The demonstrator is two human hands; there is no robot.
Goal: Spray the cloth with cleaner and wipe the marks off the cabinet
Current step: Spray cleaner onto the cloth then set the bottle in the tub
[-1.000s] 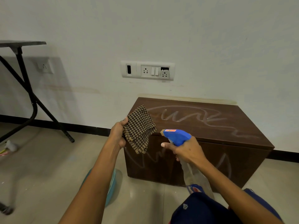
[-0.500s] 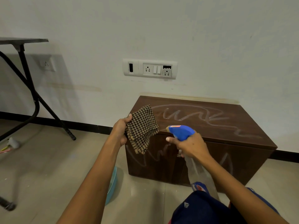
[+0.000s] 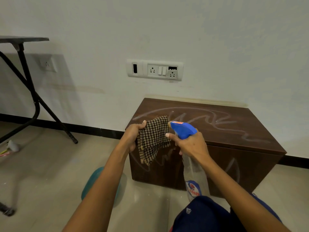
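A low dark-brown cabinet (image 3: 237, 148) stands against the white wall, with white scribble marks (image 3: 222, 122) across its top and more on its front. My left hand (image 3: 133, 136) grips a brown checked cloth (image 3: 153, 139), which hangs in front of the cabinet's left corner. My right hand (image 3: 190, 144) holds a spray bottle (image 3: 183, 130) by its neck. The bottle has a blue trigger head and a clear body. Its nozzle sits right against the cloth's upper right edge.
A teal basin (image 3: 91, 183) lies on the tiled floor under my left forearm. A black folding table (image 3: 25, 77) stands at the left, with a small tool (image 3: 12, 145) on the floor near it. A switch and socket panel (image 3: 154, 70) is on the wall. My knee (image 3: 205, 215) is at bottom right.
The spray bottle and the cloth have come together: a gap lay between nozzle and cloth a second ago, and now the nozzle is at the cloth.
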